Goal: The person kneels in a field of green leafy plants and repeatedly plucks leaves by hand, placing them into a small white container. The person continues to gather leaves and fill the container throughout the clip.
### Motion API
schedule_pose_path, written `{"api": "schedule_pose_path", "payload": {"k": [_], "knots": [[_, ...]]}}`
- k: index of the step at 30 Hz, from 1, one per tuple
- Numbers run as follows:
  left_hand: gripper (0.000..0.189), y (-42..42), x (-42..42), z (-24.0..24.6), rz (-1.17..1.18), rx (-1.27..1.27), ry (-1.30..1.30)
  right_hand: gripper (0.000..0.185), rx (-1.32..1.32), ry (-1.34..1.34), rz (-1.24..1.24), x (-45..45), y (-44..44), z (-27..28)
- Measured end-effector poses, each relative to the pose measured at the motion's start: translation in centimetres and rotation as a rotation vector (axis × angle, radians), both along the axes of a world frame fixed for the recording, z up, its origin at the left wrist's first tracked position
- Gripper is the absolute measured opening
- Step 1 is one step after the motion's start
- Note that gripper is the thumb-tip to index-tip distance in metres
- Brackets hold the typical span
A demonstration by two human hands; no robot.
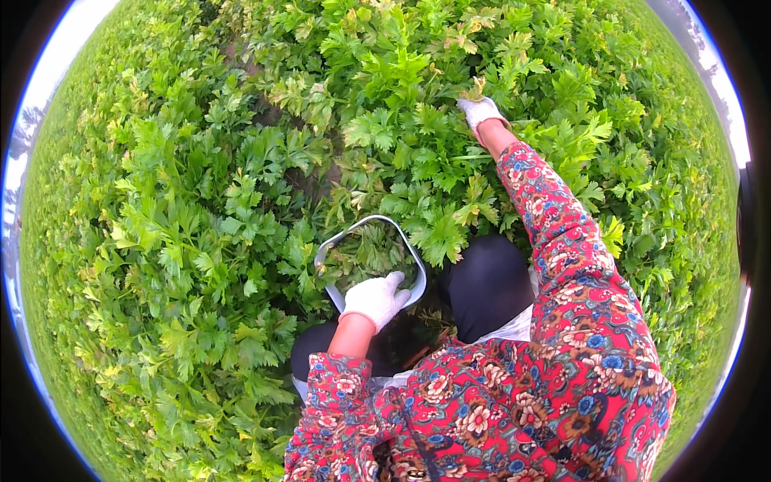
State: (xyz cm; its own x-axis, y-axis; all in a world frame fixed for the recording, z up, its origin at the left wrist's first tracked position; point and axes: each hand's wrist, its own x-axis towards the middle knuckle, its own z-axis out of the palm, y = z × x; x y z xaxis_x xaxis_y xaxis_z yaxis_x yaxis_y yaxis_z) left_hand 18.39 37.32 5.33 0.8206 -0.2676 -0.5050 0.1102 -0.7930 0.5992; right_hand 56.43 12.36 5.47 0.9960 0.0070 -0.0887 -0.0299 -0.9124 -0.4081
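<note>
My left hand (374, 299), in a white knit glove, lies across the near rim of a pale, rounded-square container (420, 265). Its fingertips point inside and are partly hidden, so I cannot tell whether they grip the rim. Picked celery-like leaves (370, 244), dull green with some browning, lie in the container. Stretched out to the upper right, my right hand (482, 113) wears the same kind of glove. A yellow-brown leaf (474, 89) sticks up from its closed fingers. Leafy celery plants (437, 147) stand around and below that hand.
Dense celery-like foliage (181, 253) surrounds me, some of it yellowed. Bare soil (313, 181) shows in a narrow gap beyond the container. My dark-clad knees (491, 289) flank the container's near side, with whitish plastic-like sheeting (509, 328) at my lap.
</note>
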Motion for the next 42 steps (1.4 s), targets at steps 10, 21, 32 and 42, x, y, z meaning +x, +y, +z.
{"api": "schedule_pose_path", "payload": {"k": [10, 21, 32, 42], "knots": [[0.047, 0.4, 0.3, 0.0, 0.033, 0.024, -0.015, 0.047, -0.715, -0.758, 0.697, -5.0, 5.7, 16.6], [0.046, 2.0, 0.7, -0.6, 0.069, 0.21, 0.082, 0.092, -0.253, 0.333, 1.072, -19.5, 14.6, 12.1], [0.045, 0.9, 0.7, 0.1, 0.018, 0.102, 0.06, 0.013, 1.033, 0.277, -0.536, 5.2, 9.2, 1.0], [0.035, 0.3, 0.7, -1.7, -0.1, 0.075, -0.011, 0.022, 0.78, 0.288, -0.216, 6.1, 9.2, -2.6]]}}
